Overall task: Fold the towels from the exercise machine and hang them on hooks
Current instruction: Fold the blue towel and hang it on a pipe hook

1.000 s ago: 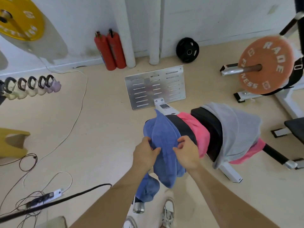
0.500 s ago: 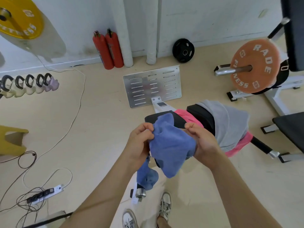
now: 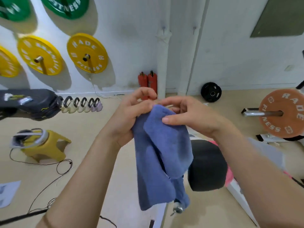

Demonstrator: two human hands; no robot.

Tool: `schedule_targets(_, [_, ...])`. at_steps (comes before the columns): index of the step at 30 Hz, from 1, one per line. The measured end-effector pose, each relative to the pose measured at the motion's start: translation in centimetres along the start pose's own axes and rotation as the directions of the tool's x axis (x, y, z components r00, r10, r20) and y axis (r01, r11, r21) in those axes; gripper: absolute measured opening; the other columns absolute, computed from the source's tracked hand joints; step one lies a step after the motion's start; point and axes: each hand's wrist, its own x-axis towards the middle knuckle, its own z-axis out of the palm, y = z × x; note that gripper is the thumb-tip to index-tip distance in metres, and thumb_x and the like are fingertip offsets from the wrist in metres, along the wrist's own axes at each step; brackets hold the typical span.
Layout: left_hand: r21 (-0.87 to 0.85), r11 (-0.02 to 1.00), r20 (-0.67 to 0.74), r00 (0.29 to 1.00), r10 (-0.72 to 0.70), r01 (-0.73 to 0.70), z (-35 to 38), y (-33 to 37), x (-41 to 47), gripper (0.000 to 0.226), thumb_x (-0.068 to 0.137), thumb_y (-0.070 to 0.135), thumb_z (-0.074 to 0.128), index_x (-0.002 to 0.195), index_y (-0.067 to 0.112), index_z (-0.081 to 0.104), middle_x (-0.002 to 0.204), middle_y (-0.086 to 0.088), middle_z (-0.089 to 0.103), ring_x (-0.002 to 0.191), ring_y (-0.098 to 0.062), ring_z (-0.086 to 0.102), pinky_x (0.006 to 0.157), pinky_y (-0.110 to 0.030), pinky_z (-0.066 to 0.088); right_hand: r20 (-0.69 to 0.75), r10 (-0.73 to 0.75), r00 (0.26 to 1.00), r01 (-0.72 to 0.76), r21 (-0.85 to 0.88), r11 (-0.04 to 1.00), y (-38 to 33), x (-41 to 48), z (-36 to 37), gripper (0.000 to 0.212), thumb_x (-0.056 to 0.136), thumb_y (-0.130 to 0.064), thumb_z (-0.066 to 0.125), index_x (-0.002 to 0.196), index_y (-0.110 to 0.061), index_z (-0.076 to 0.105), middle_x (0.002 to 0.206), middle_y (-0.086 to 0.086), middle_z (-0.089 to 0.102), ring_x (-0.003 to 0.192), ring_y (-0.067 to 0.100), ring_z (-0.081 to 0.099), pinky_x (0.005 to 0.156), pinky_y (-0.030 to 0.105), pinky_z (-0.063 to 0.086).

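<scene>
Lifted clear of the bench (image 3: 207,165), the blue towel (image 3: 162,155) now hangs at chest height. Left hand (image 3: 130,119) and right hand (image 3: 189,114) pinch its top fold together. Soft, light cloth; best held by the corners.

We list: yellow plates (image 3: 87,53) hung on the wall (image 3: 131,46); two red extinguishers (image 3: 147,82); kettlebells (image 3: 82,105) in a row; yellow stool (image 3: 47,145) on the floor (image 3: 82,129).

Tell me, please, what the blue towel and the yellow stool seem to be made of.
The blue towel: soft terry or microfibre cloth, matte; its fuzzy nap and limp folds suggest so. The yellow stool: probably moulded plastic, smooth and faintly glossy; one even colour, rounded edges.
</scene>
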Motion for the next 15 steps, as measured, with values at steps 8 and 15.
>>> schedule_targets(8, [0.666,0.737,-0.194,0.981,0.025,0.113,-16.7,7.5,-8.4,0.021,0.071,0.033,0.076,0.08,0.014,0.073,0.075,-0.006,0.071,0.068,-0.013,0.062,0.069,-0.032,0.043,-0.18,-0.17,0.969,0.063,-0.485,0.872,-8.1,7.5,6.3,0.005,0.088,-0.01,0.068,0.083,-0.008,0.067,0.04,-0.014,0.047,0.042,-0.003,0.043,0.047,0.008,0.03])
schedule_targets(15, [0.606,0.793,-0.172,0.984,0.046,0.069,-20.6,8.4,-9.8,0.011,0.089,0.017,0.065,0.089,0.017,0.076,0.09,-0.001,0.075,0.089,-0.007,0.066,0.084,-0.021,0.05,0.091,-0.109,0.99,0.138,-0.439,0.888,-9.3,13.0,12.1,0.042,0.079,-0.041,0.074,0.117,-0.034,0.06,0.11,-0.007,0.068,0.101,0.015,0.066,0.094,0.039,0.053])
